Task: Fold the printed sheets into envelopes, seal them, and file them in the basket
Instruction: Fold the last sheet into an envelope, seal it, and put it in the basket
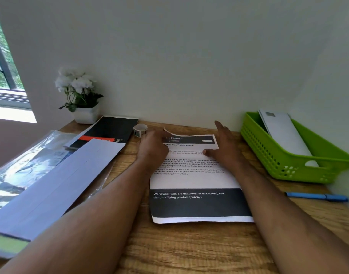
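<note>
A printed sheet [195,180] with black bands lies flat on the wooden desk [189,248] in front of me. My left hand [152,146] is on the sheet's far left corner, which lifts slightly; its fingers curl at the paper's edge. My right hand [224,144] rests on the sheet's far right part, thumb pressing the paper, fingers stretched toward the wall. A green basket [288,163] at the right holds a white envelope [284,133]. A stack of white envelopes [51,186] lies at the left. A roll of stickers [140,129] stands by my left hand.
A black pad [110,129] lies behind the envelope stack, a clear plastic sleeve [21,161] beside it. A potted white flower [80,97] stands in the far left corner. A blue pen [318,196] lies at the right, near the basket. The wall runs close behind.
</note>
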Action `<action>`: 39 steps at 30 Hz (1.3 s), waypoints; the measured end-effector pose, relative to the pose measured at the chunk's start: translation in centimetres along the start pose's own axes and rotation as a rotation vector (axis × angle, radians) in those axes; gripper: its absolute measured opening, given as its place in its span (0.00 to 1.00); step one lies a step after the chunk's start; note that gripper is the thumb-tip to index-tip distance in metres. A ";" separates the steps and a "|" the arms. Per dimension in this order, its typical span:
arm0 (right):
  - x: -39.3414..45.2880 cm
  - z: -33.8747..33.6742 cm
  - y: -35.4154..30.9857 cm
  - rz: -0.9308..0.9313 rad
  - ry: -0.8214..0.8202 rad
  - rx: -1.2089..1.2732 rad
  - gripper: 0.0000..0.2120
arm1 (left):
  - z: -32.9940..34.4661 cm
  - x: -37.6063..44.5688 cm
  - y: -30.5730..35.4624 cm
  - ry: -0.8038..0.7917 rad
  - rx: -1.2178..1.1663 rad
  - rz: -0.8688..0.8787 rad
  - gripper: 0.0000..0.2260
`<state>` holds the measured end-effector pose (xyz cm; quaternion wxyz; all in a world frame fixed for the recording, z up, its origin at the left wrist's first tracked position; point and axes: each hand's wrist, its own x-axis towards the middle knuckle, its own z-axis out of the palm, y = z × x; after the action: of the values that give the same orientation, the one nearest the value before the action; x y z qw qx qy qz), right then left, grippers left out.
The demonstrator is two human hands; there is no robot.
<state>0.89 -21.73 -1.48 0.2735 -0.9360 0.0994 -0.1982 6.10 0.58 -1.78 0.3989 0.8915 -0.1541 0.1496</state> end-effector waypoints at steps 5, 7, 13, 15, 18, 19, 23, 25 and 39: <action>-0.9 -0.9 -1.5 -0.082 0.016 -0.285 0.48 | -1.1 -1.2 1.2 0.032 -0.173 -0.017 0.41; -1.2 -0.9 -1.9 -0.107 0.005 -0.330 0.47 | -1.2 -1.1 1.2 0.008 -0.226 -0.009 0.43; -1.9 -1.3 -3.3 -0.296 -0.019 -0.483 0.44 | -1.5 -1.1 2.0 0.005 -0.155 0.084 0.24; -2.2 -1.4 -3.9 -0.363 -0.057 -0.553 0.40 | -1.9 -1.2 2.0 -0.095 -0.141 0.107 0.22; -2.9 -1.5 -4.6 -0.392 -0.146 -0.632 0.29 | -2.5 -1.5 1.2 -0.352 -0.060 0.122 0.21; -3.1 -1.6 -4.8 -0.388 -0.159 -0.643 0.26 | -2.9 -1.6 1.1 -0.438 -0.046 0.113 0.20; -3.7 -2.0 -5.2 -0.336 -0.184 -0.646 0.20 | -4.8 -2.1 1.8 -0.701 -0.136 0.017 0.29; -3.9 -2.3 -5.5 -0.306 -0.261 -0.624 0.20 | -4.5 -2.3 2.4 -0.654 -0.049 -0.016 0.30; -4.4 0.3 -5.7 -0.224 -0.464 -0.345 0.23 | -0.5 -2.7 3.5 -0.680 0.491 0.170 0.25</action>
<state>-2.54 -15.56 0.08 0.1022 -0.9940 -0.0374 0.0116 2.16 -0.86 -0.19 0.0876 0.9427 -0.3097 -0.0882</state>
